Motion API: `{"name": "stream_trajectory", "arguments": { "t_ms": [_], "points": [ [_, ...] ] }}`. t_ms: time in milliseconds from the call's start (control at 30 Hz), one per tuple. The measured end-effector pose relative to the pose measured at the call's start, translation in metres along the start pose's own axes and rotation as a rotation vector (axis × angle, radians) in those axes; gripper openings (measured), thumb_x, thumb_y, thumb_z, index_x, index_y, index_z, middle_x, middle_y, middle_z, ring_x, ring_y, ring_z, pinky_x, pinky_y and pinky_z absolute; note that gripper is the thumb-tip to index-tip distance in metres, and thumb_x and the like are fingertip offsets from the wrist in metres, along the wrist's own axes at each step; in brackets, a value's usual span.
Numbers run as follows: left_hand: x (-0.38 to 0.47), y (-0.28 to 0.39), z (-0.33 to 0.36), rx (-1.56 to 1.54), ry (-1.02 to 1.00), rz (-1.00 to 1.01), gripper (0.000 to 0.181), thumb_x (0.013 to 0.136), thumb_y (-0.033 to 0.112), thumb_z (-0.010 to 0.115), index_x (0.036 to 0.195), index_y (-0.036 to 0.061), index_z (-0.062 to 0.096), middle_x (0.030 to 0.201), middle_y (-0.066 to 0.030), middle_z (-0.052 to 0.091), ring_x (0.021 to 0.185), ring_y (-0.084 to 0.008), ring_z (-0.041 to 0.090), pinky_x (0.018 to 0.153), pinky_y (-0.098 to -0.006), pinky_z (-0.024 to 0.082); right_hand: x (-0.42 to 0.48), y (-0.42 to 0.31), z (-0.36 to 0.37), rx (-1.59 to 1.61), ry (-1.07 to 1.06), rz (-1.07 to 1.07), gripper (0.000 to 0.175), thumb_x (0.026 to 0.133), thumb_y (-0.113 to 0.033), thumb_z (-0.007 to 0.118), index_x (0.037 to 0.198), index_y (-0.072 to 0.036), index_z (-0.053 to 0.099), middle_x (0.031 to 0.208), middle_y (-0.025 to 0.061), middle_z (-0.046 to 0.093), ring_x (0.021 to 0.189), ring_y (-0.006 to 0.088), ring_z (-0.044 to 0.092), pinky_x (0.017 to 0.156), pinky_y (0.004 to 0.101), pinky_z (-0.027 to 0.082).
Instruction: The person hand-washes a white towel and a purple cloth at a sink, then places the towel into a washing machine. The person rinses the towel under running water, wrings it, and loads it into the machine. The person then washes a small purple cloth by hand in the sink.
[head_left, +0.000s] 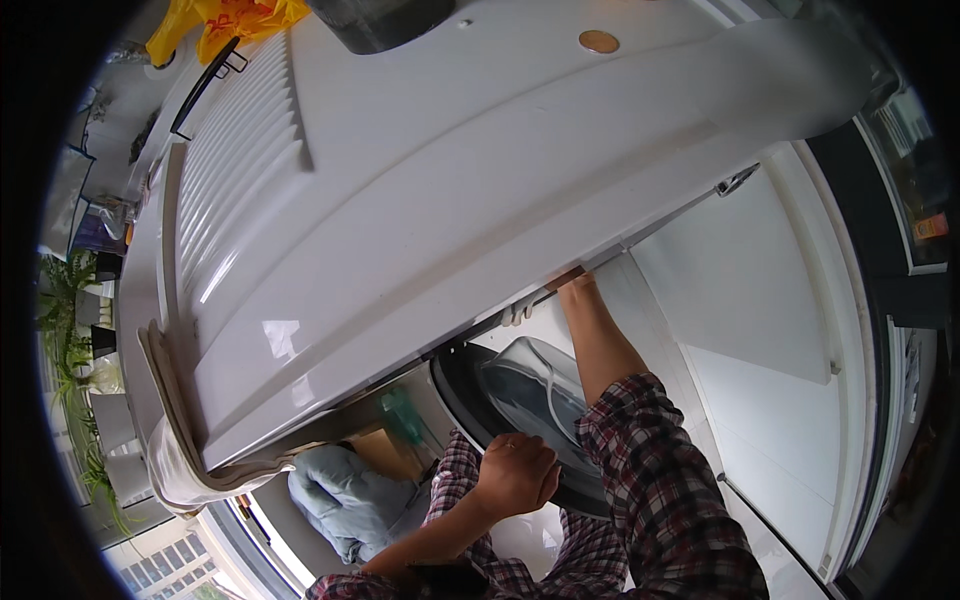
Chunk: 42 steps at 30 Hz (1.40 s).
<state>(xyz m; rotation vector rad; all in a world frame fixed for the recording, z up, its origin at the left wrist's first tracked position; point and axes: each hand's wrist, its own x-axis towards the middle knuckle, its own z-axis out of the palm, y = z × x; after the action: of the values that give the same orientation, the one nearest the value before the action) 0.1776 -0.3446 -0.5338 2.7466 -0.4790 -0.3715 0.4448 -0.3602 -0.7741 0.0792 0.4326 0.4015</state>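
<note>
An opened washing machine door (529, 382) with a dark ring and a bulging glass centre lies below a white counter with a moulded sink drainboard (450, 172). My left hand (517, 474) is closed on the rim of that door, its fingers curled over the edge. My right arm reaches up under the counter's front edge; the right hand (576, 279) shows only at the wrist, and the counter hides its fingers. Pale cloth or a glove (517, 313) hangs just left of that wrist, partly covered by the counter edge.
A folded beige cloth (176, 450) drapes over the counter's left corner. Below lie light-blue fabric (341, 491) and a cardboard piece (386, 452). An open white cabinet door (742, 277) stands at the right. A dark container (382, 22) and yellow plastic bag (232, 26) sit on top.
</note>
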Motion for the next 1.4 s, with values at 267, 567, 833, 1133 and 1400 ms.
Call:
{"name": "stream_trajectory", "arguments": {
  "t_ms": [267, 567, 833, 1133, 1400],
  "points": [
    [0.013, 0.004, -0.004, 0.088, -0.014, 0.17, 0.019, 0.067, 0.027, 0.059, 0.069, 0.0088, 0.059, 0.074, -0.0061, 0.054, 0.071, -0.0224, 0.056, 0.067, -0.0372, 0.042, 0.06, 0.035, -0.093, -0.419, 0.33, -0.069, 0.035, 0.087, -0.026, 0.059, 0.115, -0.007, 0.055, 0.107, 0.0083, 0.061, 0.096, 0.0209, 0.059, 0.084, 0.0349, 0.047],
    [-0.004, -0.003, 0.02, -0.053, 0.174, 0.21, 0.022, 0.037, 0.031, 0.049, 0.047, 0.0115, 0.046, 0.06, -0.0105, 0.045, 0.069, -0.0311, 0.049, 0.063, -0.0447, 0.041, 0.086, 0.04, -0.115, -1.17, 0.496, -0.109, 0.036, 0.086, -0.029, 0.059, 0.115, -0.007, 0.055, 0.106, 0.0087, 0.061, 0.096, 0.0213, 0.059, 0.084, 0.0351, 0.048],
    [-0.004, -0.005, 0.023, -0.011, 0.05, 0.241, 0.023, 0.054, 0.03, 0.056, 0.064, 0.0088, 0.058, 0.075, -0.0098, 0.055, 0.077, -0.0282, 0.054, 0.068, -0.041, 0.042, 0.085, -0.006, -0.115, -1.406, 0.509, -0.176, 0.038, 0.086, -0.031, 0.059, 0.115, -0.006, 0.056, 0.105, 0.009, 0.062, 0.095, 0.0216, 0.059, 0.083, 0.0352, 0.048],
    [0.024, 0.024, 0.003, 0.071, 0.017, 0.096, 0.028, 0.073, 0.036, 0.058, 0.082, 0.0095, 0.062, 0.088, -0.0059, 0.059, 0.08, -0.0211, 0.056, 0.069, -0.0333, 0.041, 0.01, -0.086, -0.082, -1.572, 0.492, -0.253, 0.039, 0.086, -0.033, 0.059, 0.115, -0.006, 0.056, 0.104, 0.0093, 0.062, 0.095, 0.022, 0.059, 0.082, 0.0354, 0.048],
    [0.025, 0.03, -0.001, 0.023, -0.076, 0.07, 0.029, 0.07, 0.036, 0.062, 0.083, 0.0104, 0.062, 0.091, -0.0036, 0.06, 0.077, -0.02, 0.058, 0.068, -0.0344, 0.042, 0.021, -0.081, -0.081, -1.719, 0.516, -0.244, 0.041, 0.086, -0.035, 0.059, 0.115, -0.005, 0.056, 0.103, 0.0096, 0.062, 0.094, 0.0223, 0.06, 0.082, 0.0355, 0.048]
  ]
}}
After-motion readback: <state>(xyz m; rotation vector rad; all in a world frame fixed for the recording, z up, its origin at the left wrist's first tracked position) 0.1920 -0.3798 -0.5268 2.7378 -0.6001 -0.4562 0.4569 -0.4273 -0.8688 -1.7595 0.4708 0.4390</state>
